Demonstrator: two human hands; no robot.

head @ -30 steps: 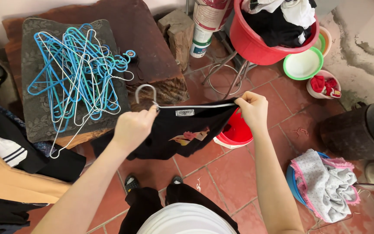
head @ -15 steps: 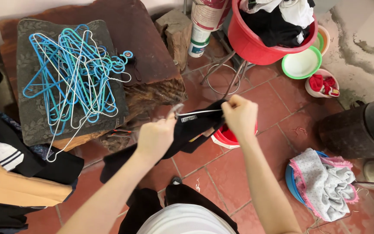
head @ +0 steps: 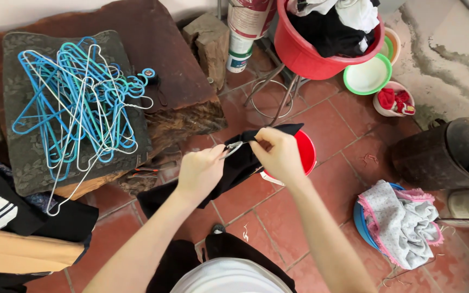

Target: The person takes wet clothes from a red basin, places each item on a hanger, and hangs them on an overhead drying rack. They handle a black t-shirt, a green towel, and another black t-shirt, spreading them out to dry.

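both arms reach out from the near edge toward the middle, bent a little so the hands meet. the left hand (head: 199, 171) is curled shut, pinching the top of a black shirt (head: 234, 165) and the grey wire hanger (head: 233, 148) poking out of it. the right hand (head: 279, 153) is just beside it, fingers closed on the same top edge of the shirt. the shirt is bunched up between the two hands, above the red tile floor (head: 278, 217). it hangs down in a long slant, high on the right by the right hand and low on the left, near the wood block. the hanger hook is small and lies almost flat, pointing left toward the left hand. behind the right hand sits a small red bucket (head: 305, 154). far left, a pile of blue hangers (head: 77, 100) lies on a dark mat (head: 23, 157). far right, a big red tub (head: 305, 51) holds clothes.
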